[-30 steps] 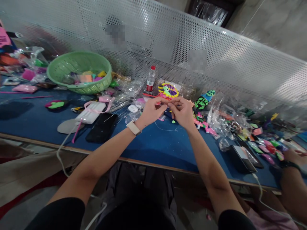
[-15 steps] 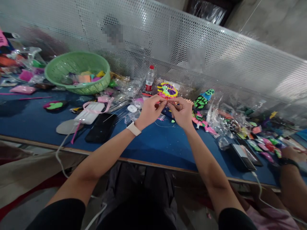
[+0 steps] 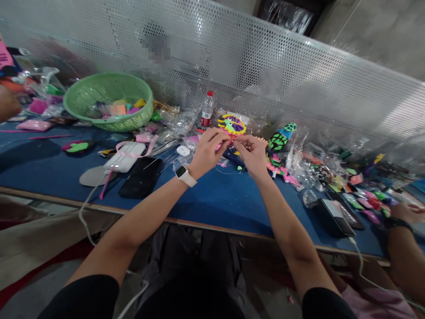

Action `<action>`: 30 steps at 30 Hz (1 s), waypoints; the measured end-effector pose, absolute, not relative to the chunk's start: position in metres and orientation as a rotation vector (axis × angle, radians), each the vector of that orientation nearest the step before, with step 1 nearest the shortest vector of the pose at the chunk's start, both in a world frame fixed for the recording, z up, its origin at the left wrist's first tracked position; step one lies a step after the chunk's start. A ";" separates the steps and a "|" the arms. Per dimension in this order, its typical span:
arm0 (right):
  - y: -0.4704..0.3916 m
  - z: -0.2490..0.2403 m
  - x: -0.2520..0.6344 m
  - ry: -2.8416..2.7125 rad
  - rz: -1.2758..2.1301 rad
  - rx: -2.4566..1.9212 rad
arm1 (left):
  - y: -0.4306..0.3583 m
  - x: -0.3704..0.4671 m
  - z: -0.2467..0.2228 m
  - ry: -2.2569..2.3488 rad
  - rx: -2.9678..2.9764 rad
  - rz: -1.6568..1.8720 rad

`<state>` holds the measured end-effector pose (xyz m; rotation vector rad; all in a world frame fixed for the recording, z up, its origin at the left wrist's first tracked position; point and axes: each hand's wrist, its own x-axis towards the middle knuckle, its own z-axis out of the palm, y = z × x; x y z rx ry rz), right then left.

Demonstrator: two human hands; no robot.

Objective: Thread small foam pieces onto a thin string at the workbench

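A small red piece (image 3: 231, 138) is being pinched between the fingertips of the left hand (image 3: 209, 151) and the right hand (image 3: 254, 155) above a blue desk (image 3: 222, 199), its exact shape being hidden by the fingers. Both hands are being held almost tip to tip, thumbs and forefingers being pressed together around the piece. A pale-banded watch (image 3: 186, 175) is being worn on the left wrist. Just beyond the hands, a yellow, purple and green figure (image 3: 233, 125) is being displayed near a red-capped bottle (image 3: 207, 110). To the right, a green and blue figure (image 3: 280, 139) is being flanked by clear plastic bags (image 3: 300, 155), and a pink figure (image 3: 282, 170) is being seen near the right hand. To the left, a white power bank (image 3: 123, 157) is being crossed by a pink strap (image 3: 142, 153), close to a black phone (image 3: 141, 177). Farther back, colourful pieces (image 3: 120, 107) are being held in a green basket (image 3: 108, 122). The desk is being backed by a perforated metal screen (image 3: 215, 53). At the right edge, a co-worker's hand (image 3: 405, 213) is being seen near bright packets (image 3: 372, 204), a dark band being worn at its wrist.
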<state>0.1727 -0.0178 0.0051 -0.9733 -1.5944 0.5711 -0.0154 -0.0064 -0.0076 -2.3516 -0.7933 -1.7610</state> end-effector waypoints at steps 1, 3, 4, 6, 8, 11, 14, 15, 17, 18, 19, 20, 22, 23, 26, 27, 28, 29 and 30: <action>-0.017 0.005 0.173 -1.596 0.580 -0.974 | -0.006 -0.016 -0.008 -0.795 -2.362 -1.768; -0.017 0.004 0.172 -1.599 0.595 -0.968 | -0.006 -0.016 -0.007 -0.793 -2.390 -1.774; -0.017 0.004 0.172 -1.600 0.598 -0.962 | -0.006 -0.017 -0.007 -0.788 -2.400 -1.770; -0.017 0.004 0.171 -1.606 0.589 -0.951 | -0.005 -0.018 -0.006 -0.784 -2.407 -1.760; -0.018 0.004 0.170 -1.605 0.568 -0.955 | -0.004 -0.020 -0.005 -0.799 -2.413 -1.756; -0.018 0.005 0.169 -1.582 0.551 -0.972 | -0.002 -0.021 -0.004 -0.850 -2.442 -1.749; -0.018 0.005 0.170 -1.581 0.547 -0.971 | -0.001 -0.022 -0.004 -0.898 -2.480 -1.709; -0.018 0.005 0.170 -1.590 0.545 -0.973 | -0.001 -0.022 -0.004 -0.906 -2.495 -1.691; -0.018 0.004 0.171 -1.607 0.537 -0.979 | 0.000 -0.022 -0.004 -0.904 -2.518 -1.669; -0.017 0.004 0.171 -1.615 0.532 -0.982 | 0.000 -0.022 -0.005 -0.899 -2.525 -1.667; -0.017 0.003 0.171 -1.619 0.528 -0.982 | 0.000 -0.022 -0.005 -0.896 -2.529 -1.667; -0.017 0.003 0.171 -1.618 0.526 -0.979 | 0.001 -0.023 -0.005 -0.896 -2.530 -1.670; -0.017 0.003 0.171 -1.609 0.529 -0.966 | 0.001 -0.024 -0.005 -0.904 -2.527 -1.675; -0.018 0.004 0.171 -1.604 0.532 -0.962 | 0.002 -0.024 -0.005 -0.909 -2.527 -1.675; -0.018 0.004 0.170 -1.597 0.552 -0.971 | 0.003 -0.026 -0.005 -0.908 -2.530 -1.671; -0.018 0.004 0.170 -1.596 0.564 -0.975 | 0.004 -0.026 -0.005 -0.898 -2.534 -1.669; -0.018 0.004 0.170 -1.594 0.576 -0.977 | 0.004 -0.026 -0.005 -0.885 -2.537 -1.669; -0.018 0.004 0.170 -1.590 0.586 -0.977 | 0.004 -0.026 -0.005 -0.872 -2.540 -1.671; -0.018 0.004 0.170 -1.585 0.592 -0.976 | 0.004 -0.026 -0.006 -0.862 -2.538 -1.677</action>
